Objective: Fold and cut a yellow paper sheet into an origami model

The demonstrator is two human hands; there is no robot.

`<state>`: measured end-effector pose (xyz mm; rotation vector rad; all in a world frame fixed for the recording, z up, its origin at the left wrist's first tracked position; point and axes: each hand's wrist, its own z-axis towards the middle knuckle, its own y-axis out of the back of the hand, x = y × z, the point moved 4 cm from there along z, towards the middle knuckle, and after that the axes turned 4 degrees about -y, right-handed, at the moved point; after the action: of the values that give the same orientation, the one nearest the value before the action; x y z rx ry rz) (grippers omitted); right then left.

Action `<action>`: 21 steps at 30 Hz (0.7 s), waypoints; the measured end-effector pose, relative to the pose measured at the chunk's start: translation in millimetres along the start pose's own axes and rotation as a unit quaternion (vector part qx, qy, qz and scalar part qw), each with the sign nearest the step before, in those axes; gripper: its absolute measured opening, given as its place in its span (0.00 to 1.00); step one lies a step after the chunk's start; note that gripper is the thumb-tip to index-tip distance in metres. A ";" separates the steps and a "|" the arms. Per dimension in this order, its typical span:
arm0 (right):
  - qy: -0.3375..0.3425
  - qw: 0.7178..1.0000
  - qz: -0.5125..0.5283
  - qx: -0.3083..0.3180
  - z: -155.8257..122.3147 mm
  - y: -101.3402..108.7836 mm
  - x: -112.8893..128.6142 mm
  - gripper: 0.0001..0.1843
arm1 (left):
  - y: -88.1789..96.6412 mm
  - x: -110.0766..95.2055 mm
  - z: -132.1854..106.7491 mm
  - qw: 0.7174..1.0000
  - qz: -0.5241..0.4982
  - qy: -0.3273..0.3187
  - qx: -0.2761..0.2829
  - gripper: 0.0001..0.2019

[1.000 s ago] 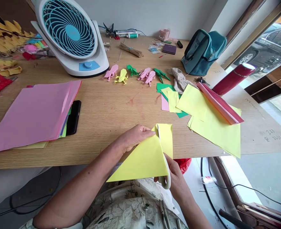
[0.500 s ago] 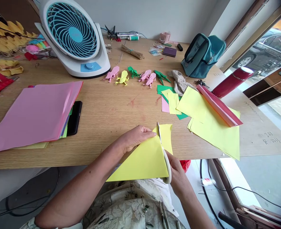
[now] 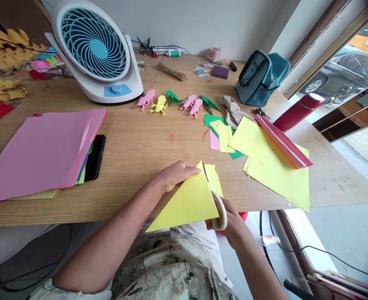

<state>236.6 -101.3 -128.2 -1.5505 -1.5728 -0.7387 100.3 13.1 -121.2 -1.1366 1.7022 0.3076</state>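
Note:
My left hand (image 3: 174,176) pinches the top corner of a yellow paper folded into a triangle (image 3: 188,202), held over the near edge of the wooden table (image 3: 146,146). My right hand (image 3: 230,221) grips white-handled scissors (image 3: 217,206) whose blades run up the triangle's right edge. A narrow yellow strip (image 3: 214,178) hangs to the right of the blades, nearly cut through.
A pink paper stack (image 3: 43,150) over a black phone (image 3: 94,157) lies left. Yellow sheets (image 3: 274,166) with a red-pink roll (image 3: 281,139) lie right. Small origami animals (image 3: 177,102), a fan (image 3: 96,50), a teal bag (image 3: 260,77) and a red bottle (image 3: 296,112) stand farther back.
The scissors have advanced up along the triangle's edge, and the strip on the right has shrunk and tilted. Both hands and the paper rose slightly in view.

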 end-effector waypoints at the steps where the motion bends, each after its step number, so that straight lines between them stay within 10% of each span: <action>1: -0.001 1.000 0.004 0.004 -0.9 0.1 1.3 0.24 | 5.6 -1.7 -1.3 1.000 0.000 -0.009 -0.009 0.17; 8: -0.006 0.998 0.035 0.046 -17.1 12.8 10.3 0.26 | 53.0 -8.8 -9.0 0.993 -0.020 -0.072 -0.093 0.20; 12: 0.051 0.982 -0.173 -0.054 -19.6 47.9 23.8 0.24 | 64.4 -7.7 -7.0 0.988 -0.057 -0.100 -0.107 0.17; 16: 0.125 0.805 -0.517 -0.263 -3.9 92.6 49.8 0.16 | 71.8 -8.3 -5.0 0.978 -0.089 -0.140 -0.126 0.13; 21: 0.182 0.635 -0.688 -0.301 41.9 119.3 76.5 0.14 | 77.7 -9.8 -5.4 0.968 -0.110 -0.174 -0.144 0.13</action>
<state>353.6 -15.6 -99.7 -0.0886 -2.0860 -2.4015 35.3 55.3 -133.9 -1.3792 1.2363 0.5934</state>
